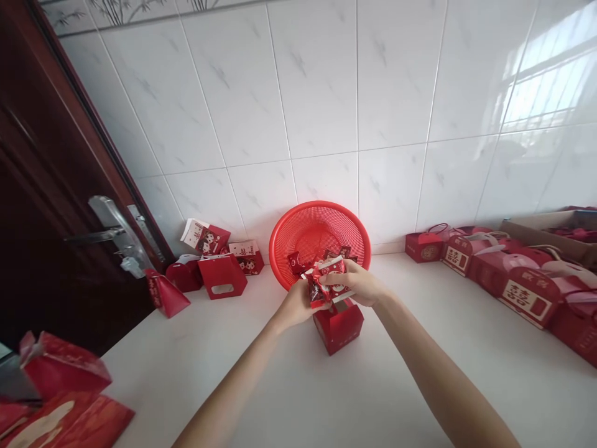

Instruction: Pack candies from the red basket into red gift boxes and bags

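Red-wrapped candies point(329, 274) are bunched between my two hands, just above an open red gift box point(339, 328) on the white table. My left hand point(298, 303) is closed around candies from the left and below. From the right, my right hand point(358, 283) closes its fingers on the candy packets with white edges. Behind my hands a red plastic basket point(319, 206) leans tilted with its mouth toward me, and more wrapped candies point(345, 251) lie in its lower part. My hands cover part of the box opening and the basket's front rim.
Several red gift boxes point(222, 277) stand at the left by the wall. A row of handled boxes point(529, 289) lines the right side, beside a cardboard carton point(536, 223). Red bags point(65, 367) lie at the near left. A dark door point(51, 186) borders the table's left.
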`<control>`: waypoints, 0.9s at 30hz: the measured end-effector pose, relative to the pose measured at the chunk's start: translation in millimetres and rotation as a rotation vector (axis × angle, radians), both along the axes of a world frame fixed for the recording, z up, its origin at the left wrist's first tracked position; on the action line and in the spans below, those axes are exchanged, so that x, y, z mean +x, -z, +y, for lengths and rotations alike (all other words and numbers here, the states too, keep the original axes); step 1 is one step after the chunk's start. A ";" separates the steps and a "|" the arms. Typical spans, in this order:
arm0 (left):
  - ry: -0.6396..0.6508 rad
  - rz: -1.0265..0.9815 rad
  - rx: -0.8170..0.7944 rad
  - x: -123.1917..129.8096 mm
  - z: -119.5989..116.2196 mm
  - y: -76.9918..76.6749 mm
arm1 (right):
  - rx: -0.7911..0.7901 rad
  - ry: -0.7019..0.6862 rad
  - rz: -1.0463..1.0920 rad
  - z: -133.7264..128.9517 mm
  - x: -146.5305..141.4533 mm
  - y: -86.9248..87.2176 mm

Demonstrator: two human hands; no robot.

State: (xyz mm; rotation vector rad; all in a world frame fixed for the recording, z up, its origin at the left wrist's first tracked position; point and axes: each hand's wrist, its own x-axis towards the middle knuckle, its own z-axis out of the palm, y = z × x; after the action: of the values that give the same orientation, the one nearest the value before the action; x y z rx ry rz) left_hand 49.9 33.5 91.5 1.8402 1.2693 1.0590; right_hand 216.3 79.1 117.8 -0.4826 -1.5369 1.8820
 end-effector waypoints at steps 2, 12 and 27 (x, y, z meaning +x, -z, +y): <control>-0.014 0.002 0.003 3.4 2.0 3.8 | -0.020 0.015 0.004 5.2 0.5 3.7; -0.217 0.008 0.097 21.9 -3.6 18.9 | -0.077 0.091 -0.054 7.0 -0.8 4.1; -0.103 -0.029 -0.286 -16.4 -0.8 3.5 | 0.331 0.263 -0.448 19.5 19.8 4.6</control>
State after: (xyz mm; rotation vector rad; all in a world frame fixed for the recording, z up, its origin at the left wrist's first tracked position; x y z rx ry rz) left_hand 33.5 32.7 88.0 1.5543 1.4304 0.9006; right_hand 236.1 98.6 113.2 -0.9449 -1.9176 1.3396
